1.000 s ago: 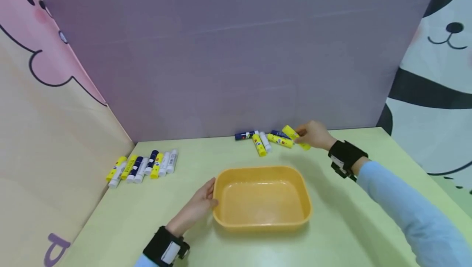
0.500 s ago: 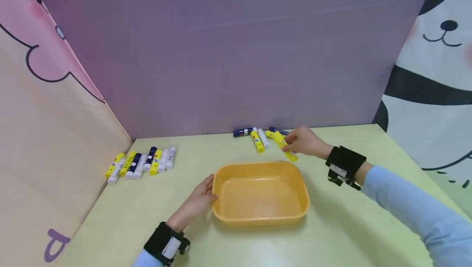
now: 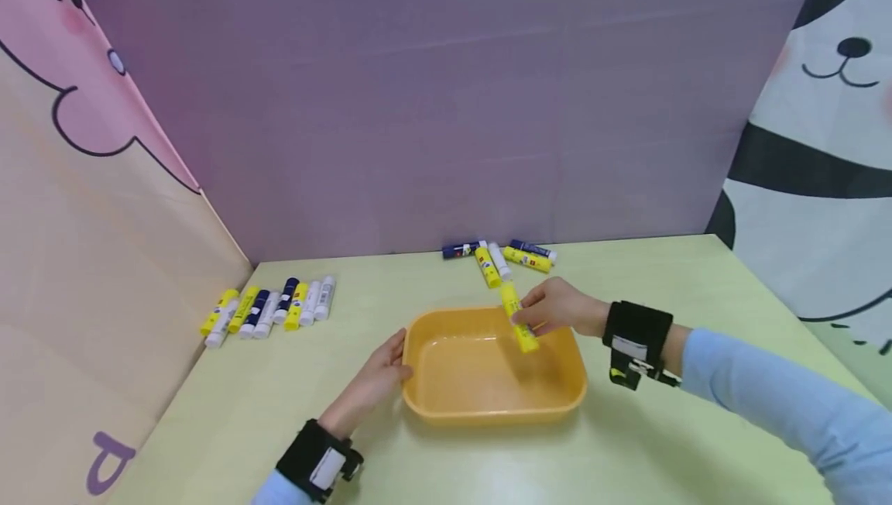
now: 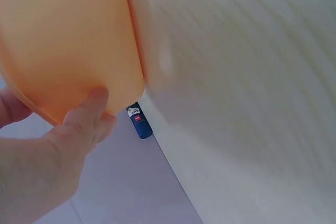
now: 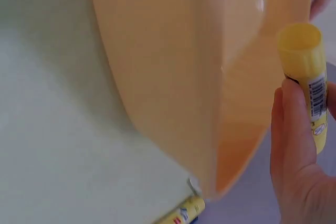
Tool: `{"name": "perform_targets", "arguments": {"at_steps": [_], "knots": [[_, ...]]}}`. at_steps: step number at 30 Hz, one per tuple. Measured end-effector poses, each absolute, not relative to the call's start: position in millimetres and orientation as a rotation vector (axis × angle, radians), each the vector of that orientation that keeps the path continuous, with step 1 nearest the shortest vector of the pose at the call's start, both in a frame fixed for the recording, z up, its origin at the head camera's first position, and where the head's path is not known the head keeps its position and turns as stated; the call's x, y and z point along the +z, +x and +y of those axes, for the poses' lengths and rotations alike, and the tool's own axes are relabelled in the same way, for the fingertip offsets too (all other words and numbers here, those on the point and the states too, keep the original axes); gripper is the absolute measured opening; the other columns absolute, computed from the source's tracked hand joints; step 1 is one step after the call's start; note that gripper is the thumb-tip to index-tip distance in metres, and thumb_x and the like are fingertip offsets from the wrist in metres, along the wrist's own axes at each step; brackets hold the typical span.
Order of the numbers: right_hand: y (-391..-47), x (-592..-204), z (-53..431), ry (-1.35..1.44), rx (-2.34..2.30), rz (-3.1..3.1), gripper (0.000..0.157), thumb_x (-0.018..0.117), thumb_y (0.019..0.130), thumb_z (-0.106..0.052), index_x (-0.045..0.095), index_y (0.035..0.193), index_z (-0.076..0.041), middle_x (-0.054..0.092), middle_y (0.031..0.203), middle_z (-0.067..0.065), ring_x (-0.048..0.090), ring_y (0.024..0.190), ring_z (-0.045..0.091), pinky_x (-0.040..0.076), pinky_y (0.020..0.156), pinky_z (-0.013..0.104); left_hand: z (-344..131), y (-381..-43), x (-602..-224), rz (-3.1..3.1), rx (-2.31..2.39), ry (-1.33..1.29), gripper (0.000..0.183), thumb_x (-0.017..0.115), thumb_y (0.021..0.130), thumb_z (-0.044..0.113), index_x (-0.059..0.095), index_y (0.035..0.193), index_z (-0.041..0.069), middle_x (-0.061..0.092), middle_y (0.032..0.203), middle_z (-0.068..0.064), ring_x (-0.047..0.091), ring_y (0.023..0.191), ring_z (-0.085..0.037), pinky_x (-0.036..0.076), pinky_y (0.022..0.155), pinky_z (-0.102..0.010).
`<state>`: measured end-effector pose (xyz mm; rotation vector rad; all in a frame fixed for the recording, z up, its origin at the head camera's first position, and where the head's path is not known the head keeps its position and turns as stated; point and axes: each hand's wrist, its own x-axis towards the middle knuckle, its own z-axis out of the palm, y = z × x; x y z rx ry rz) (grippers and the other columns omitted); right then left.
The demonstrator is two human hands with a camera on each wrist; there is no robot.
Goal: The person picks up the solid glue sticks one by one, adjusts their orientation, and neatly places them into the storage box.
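A yellow glue stick (image 3: 517,316) is pinched between the thumb and fingers of my right hand (image 3: 557,307), over the right back part of an orange plastic tub (image 3: 495,418). The right wrist view shows the barcode on this glue stick (image 5: 317,98) and its round yellow end. My left hand (image 3: 372,377) grips the tub's left side, thumb at the rim and fingers against the outer wall; the left wrist view shows those fingers (image 4: 92,111) on the wall. The inside of the tub holds nothing that shows.
Behind the tub, near the purple wall, lie several glue sticks: a yellow one (image 3: 527,259), a white one (image 3: 499,260) and a blue one (image 3: 462,250) among them. At the left, a row of yellow, blue and white glue sticks (image 3: 268,314) lies by the side wall.
My right hand has carried the yellow glue stick from the back group forward and left, over the tub. My left hand still grips the tub's left side.
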<state>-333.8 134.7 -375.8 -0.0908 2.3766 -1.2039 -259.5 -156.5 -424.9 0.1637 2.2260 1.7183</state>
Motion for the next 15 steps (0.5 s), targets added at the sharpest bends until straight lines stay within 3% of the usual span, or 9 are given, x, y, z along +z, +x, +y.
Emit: {"name": "perform_targets", "arguments": {"at_steps": [15], "knots": [[-310,-404,100,0.103,-1.142,2.349,0.02,0.073,0.076,-0.02,0.069,0.083,-0.001,0.064,0.074,0.002,0.06,0.064,0.011,0.054,0.065,0.025,-156,-259,-426,2.2,1.773,0.163,0.07,0.042,0.083,-0.006,0.005,0.143,-0.007,0.013,0.148,-0.027,0.018,0.136,-0.039,0.02,0.108,-0.049]]}}
